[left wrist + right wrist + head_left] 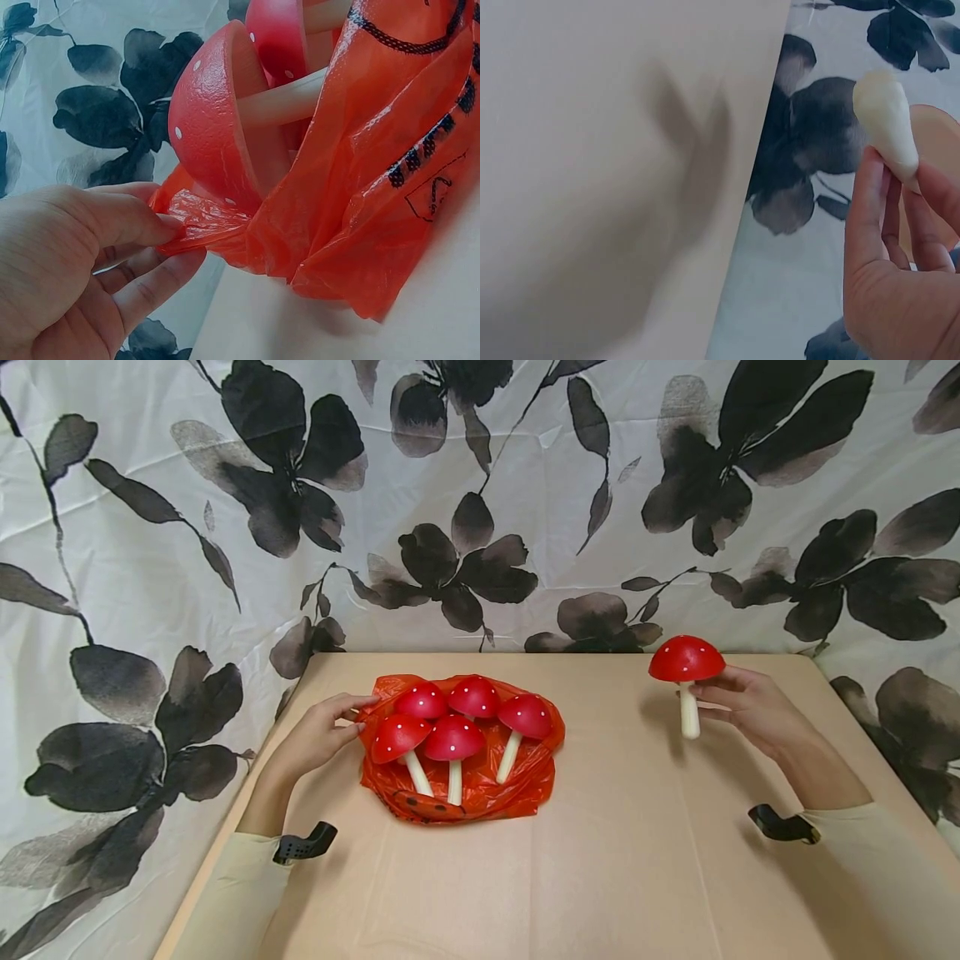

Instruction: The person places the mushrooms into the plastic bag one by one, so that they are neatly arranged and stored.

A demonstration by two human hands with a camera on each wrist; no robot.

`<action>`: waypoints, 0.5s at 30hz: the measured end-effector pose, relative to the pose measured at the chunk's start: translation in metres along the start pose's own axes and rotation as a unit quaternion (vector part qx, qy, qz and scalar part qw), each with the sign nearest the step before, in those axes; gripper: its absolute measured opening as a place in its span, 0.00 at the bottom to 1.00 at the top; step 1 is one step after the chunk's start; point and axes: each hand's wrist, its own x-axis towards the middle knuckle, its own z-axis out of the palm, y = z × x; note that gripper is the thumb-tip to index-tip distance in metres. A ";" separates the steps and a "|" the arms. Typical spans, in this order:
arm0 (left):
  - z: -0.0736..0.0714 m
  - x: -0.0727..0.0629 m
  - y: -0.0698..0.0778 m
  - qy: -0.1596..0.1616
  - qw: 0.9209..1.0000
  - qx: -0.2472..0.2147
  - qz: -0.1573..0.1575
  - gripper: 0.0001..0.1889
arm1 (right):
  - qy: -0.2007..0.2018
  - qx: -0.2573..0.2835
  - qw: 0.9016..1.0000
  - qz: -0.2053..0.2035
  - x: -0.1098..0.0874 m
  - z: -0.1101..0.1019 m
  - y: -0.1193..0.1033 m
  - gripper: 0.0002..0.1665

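Note:
Several toy mushrooms (pixel 454 739) with red white-dotted caps and pale stems lie in an orange-red plastic bag (pixel 525 797), its mouth spread around them. My left hand (pixel 322 735) pinches the bag's left edge between thumb and fingers; the left wrist view shows the gathered plastic (pixel 210 217) beside a red mushroom cap (pixel 206 112). Over the table's right side, my right hand (pixel 742 706) holds another toy mushroom (pixel 686 658) upright by its stem. In the right wrist view that pale stem (pixel 885 116) sits between fingertips and thumb, with the cap's underside partly behind the hand.
A light wooden table (pixel 600 877) spans the work area, with its far edge behind the bag. Behind and beside it hangs a white cloth (pixel 570 535) printed with dark flowers. Each wrist wears a black strap (pixel 306 843).

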 end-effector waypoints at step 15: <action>0.000 -0.001 0.002 0.005 1.000 0.003 0.001 0.23 | -0.138 0.241 0.961 0.000 0.008 0.021 0.000 0.23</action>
